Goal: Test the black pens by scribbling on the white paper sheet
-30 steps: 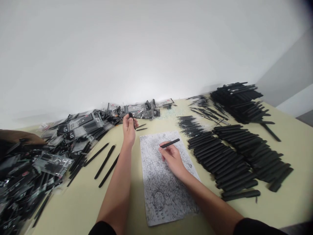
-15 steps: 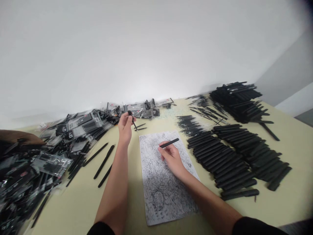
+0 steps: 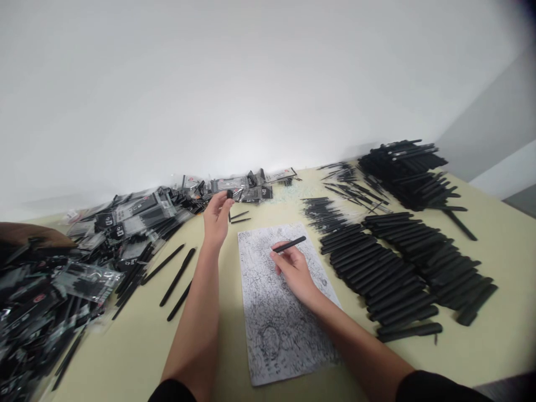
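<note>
My left hand (image 3: 216, 219) is raised over the table's far middle and pinches a small black piece (image 3: 229, 195) between thumb and fingertips. Just right of it lie two thin black refills (image 3: 240, 217). My right hand (image 3: 293, 269) rests on a scribbled sheet of paper (image 3: 276, 312) and grips a black pen (image 3: 290, 244) that points up and to the right. The sheet is covered with dense black scrawl.
Rows of black pens (image 3: 389, 268) fill the table's right side, with a taller stack (image 3: 408, 173) behind and thin refills (image 3: 324, 215) beside them. Clear packets of pens (image 3: 125, 223) are heaped at the left. Three loose black pens (image 3: 176, 276) lie left of my forearm.
My left hand has turned and lifted slightly, and the small black piece now shows at its fingertips. My right hand and its pen have stayed in place.
</note>
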Action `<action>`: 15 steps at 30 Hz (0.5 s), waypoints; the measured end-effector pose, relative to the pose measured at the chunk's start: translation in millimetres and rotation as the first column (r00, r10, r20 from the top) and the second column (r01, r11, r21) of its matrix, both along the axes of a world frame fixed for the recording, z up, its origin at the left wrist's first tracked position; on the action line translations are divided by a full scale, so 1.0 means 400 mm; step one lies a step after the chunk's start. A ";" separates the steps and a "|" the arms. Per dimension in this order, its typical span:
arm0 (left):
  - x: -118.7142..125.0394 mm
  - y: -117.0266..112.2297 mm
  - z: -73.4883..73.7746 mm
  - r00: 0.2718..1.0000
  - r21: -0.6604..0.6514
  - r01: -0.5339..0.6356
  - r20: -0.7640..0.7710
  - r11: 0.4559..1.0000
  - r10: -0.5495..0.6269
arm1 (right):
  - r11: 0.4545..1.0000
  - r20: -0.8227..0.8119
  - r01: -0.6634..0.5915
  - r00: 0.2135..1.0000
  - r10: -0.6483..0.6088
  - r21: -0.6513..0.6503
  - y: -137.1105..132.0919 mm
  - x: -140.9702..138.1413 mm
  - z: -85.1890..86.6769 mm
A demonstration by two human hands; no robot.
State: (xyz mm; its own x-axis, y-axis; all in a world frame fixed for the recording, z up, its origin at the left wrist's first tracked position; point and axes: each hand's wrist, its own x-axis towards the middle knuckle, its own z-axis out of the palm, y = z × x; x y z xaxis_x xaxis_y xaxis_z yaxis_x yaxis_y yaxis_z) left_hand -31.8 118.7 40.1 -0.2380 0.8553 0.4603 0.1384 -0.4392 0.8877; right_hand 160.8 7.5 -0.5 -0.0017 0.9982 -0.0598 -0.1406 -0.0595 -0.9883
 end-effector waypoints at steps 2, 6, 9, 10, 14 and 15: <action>0.002 -0.002 0.002 1.000 0.002 -0.008 -0.011 1.000 0.008 | 1.000 0.000 0.002 1.000 -0.002 -0.001 0.000 0.000 0.002; 0.002 -0.006 0.004 0.999 -0.011 -0.030 -0.035 0.999 0.030 | 1.000 0.015 0.005 1.000 -0.005 -0.008 -0.001 0.001 0.009; 0.003 -0.006 0.000 0.996 -0.010 -0.064 -0.059 0.998 0.063 | 1.000 0.016 0.005 1.000 -0.005 -0.012 -0.001 0.001 0.012; 0.003 -0.005 -0.002 0.995 -0.012 -0.071 -0.065 0.997 0.071 | 1.000 0.014 0.005 1.000 -0.005 -0.011 -0.002 0.001 0.013; 0.001 0.001 -0.013 0.992 -0.031 -0.090 -0.091 0.995 0.087 | 1.000 0.011 0.006 1.000 -0.006 -0.011 -0.002 0.002 0.011; 0.000 0.001 -0.014 0.990 -0.025 -0.091 -0.113 0.996 0.087 | 1.000 0.011 0.006 1.000 -0.006 -0.011 -0.002 0.002 0.011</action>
State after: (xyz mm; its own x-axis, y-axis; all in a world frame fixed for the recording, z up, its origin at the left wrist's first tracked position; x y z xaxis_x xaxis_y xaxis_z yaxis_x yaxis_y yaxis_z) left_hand -31.7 119.2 34.3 -0.2623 0.8470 0.4625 0.2751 -0.3937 0.8771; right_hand 161.5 6.8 3.8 0.0049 0.9975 -0.0712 -0.1298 -0.0699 -0.9891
